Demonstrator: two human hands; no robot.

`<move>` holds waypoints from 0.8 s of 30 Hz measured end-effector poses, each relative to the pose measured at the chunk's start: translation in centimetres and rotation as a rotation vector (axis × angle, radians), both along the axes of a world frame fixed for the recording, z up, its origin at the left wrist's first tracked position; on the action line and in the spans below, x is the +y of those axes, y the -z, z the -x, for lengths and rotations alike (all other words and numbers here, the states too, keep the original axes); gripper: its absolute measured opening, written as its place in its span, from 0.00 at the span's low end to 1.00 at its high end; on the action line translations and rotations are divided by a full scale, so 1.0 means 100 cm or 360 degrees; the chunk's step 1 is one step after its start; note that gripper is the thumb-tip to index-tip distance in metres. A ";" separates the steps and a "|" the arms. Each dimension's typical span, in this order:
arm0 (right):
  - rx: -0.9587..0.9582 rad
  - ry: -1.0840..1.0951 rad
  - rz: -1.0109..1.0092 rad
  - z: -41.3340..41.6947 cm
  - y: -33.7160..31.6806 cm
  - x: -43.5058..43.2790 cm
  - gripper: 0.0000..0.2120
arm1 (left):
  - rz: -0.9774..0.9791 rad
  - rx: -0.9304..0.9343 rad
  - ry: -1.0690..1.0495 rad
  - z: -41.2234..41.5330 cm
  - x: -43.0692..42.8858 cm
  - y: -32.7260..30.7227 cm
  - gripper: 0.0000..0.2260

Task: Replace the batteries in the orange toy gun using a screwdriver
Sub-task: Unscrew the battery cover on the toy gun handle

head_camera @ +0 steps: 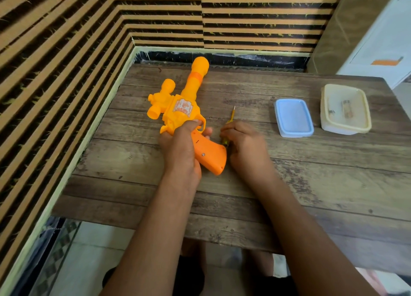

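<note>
1. The orange toy gun point(184, 109) lies flat on the wooden table point(244, 206), left of centre. Its barrel points to the far side and its grip point(210, 160) toward the near edge. One small screw point(203, 154) shows on the grip's upturned face.
2. The left hand point(180, 149) has its fingers curled round the gun where the trigger guard meets the grip, holding it down.
3. The right hand point(244, 144) is just right of the grip, fingers folded over the handle of the screwdriver point(230, 118). The hand is slightly blurred, so I cannot tell how firm the hold is.
4. The screwdriver has a thin yellow shaft, low by the table, tip pointing far.
5. Step in hand, as I judge it: taking up the driver to undo the grip screw. To do it well, keep the gun pinned flat, seat the tip squarely, hold the shaft upright and press while turning, so the head isn't chewed.
6. To the right a blue lid point(293, 118) lies flat. Further right is an open cream container point(342, 130) with small items inside, too small to identify.
</note>
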State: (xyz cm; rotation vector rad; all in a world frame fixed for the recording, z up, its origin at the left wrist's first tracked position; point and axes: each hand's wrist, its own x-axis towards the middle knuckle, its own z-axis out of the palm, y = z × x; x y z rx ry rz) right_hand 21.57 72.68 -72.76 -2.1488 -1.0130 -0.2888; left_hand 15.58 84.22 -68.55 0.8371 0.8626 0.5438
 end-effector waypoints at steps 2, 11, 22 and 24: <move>0.0066 0.0044 -0.0075 0.002 -0.004 -0.002 0.19 | 0.0012 -0.0023 0.0007 0.000 0.002 0.001 0.18; 0.0798 0.0470 -0.0653 0.033 -0.036 -0.014 0.10 | -0.0303 -0.0317 0.0242 0.005 -0.008 -0.011 0.08; 0.2349 0.0398 -0.1703 0.066 -0.051 -0.023 0.14 | -0.1602 0.0020 0.0451 0.001 -0.035 -0.001 0.35; 0.2482 0.0389 -0.1749 0.066 -0.050 -0.021 0.15 | -0.1586 0.0058 0.0482 0.000 -0.035 -0.003 0.34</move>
